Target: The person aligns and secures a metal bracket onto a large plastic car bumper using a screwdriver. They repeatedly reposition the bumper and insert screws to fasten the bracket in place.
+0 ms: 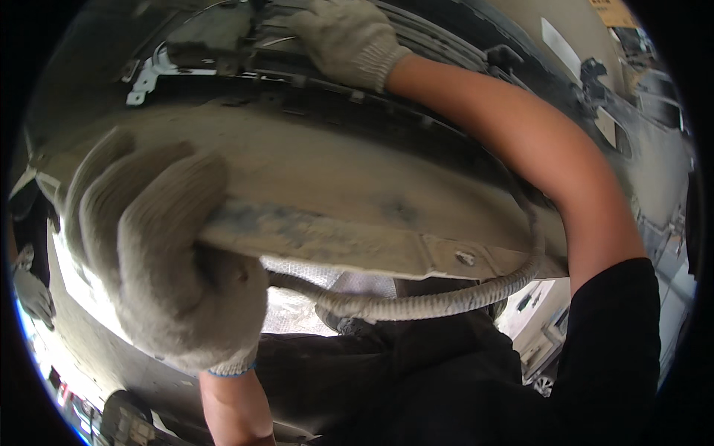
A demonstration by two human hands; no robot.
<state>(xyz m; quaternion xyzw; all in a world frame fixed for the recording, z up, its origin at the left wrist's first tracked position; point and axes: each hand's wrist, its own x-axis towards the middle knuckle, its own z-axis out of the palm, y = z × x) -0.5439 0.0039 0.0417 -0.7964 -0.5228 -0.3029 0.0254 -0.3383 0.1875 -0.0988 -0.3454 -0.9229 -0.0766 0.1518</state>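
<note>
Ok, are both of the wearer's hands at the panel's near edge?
No, only the left hand is there, curled over the panel; the right hand is at the dark ribbed part beyond.

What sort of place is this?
Probably a vehicle repair or dismantling workshop, judging by the dusty bumper-like panel, the ribbed tube and the gloved left hand.
</note>
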